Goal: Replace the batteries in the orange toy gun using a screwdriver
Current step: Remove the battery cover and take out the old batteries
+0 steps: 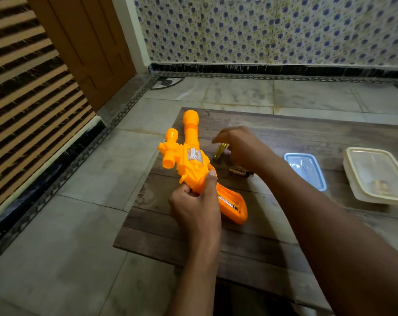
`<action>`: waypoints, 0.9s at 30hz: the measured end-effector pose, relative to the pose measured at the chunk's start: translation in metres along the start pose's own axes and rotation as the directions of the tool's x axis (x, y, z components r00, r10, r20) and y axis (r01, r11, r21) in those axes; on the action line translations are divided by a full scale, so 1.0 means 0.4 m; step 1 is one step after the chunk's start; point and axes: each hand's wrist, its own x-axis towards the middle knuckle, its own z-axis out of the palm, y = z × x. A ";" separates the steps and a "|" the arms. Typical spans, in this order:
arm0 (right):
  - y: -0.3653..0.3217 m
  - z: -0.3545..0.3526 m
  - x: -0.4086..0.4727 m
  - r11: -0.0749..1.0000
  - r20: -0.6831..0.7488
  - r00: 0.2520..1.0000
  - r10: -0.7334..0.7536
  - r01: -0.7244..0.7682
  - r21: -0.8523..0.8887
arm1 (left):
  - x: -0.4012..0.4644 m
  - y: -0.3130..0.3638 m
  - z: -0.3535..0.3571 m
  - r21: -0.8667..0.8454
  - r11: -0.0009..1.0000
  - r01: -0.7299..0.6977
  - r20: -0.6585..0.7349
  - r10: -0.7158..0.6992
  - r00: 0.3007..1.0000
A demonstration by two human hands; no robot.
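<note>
The orange toy gun (193, 160) lies across the left part of a dark wooden table (273, 224), barrel pointing away. My left hand (197, 205) grips it around the handle. Its stock has an open battery compartment (231, 202) with a battery showing inside. My right hand (241, 147) hovers just right of the gun, fingers curled over a yellow-handled screwdriver (219, 151) on the table; I cannot tell whether it holds it. Loose dark batteries (240, 172) lie beside the gun, under my right wrist.
A clear blue-rimmed lid (305, 172) and a cream plastic container (378, 176) with small items sit on the table's right side. Tiled floor surrounds the low table. A wooden door and slatted panel stand at left, a patterned wall behind.
</note>
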 end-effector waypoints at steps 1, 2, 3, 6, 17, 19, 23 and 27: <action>-0.008 -0.010 -0.026 0.998 -0.068 0.997 0.035 -0.032 0.055 | 0.001 0.001 -0.002 0.000 1.000 0.000 0.002 0.000 1.000; -0.019 -0.018 -0.056 0.989 -0.141 0.986 0.084 -0.065 0.129 | 0.004 0.001 -0.003 0.001 1.000 -0.006 0.004 0.006 1.000; -0.032 -0.027 -0.096 0.971 -0.203 0.968 0.149 -0.104 0.215 | 0.002 0.002 -0.002 0.006 1.000 -0.012 0.007 0.012 1.000; -0.082 -0.039 -0.227 0.868 -0.239 0.897 0.371 -0.244 0.433 | -0.006 0.004 0.003 0.004 1.000 -0.020 0.018 0.020 1.000; -0.150 0.011 -0.393 0.562 -0.033 0.852 0.523 -0.315 0.765 | -0.014 -0.007 0.010 -0.042 0.988 -0.150 0.075 0.153 0.985; -0.140 0.026 -0.395 0.450 0.037 0.854 0.519 -0.309 0.838 | -0.019 -0.010 0.017 -0.036 0.981 -0.190 0.085 0.192 0.978; -0.135 0.053 -0.394 0.339 0.070 0.844 0.532 -0.288 0.896 | -0.037 0.002 0.045 0.052 0.973 -0.225 0.043 0.223 0.974; -0.142 0.069 -0.393 0.066 0.196 0.861 0.469 -0.256 0.965 | -0.053 0.017 0.071 0.095 0.959 -0.268 0.031 0.266 0.963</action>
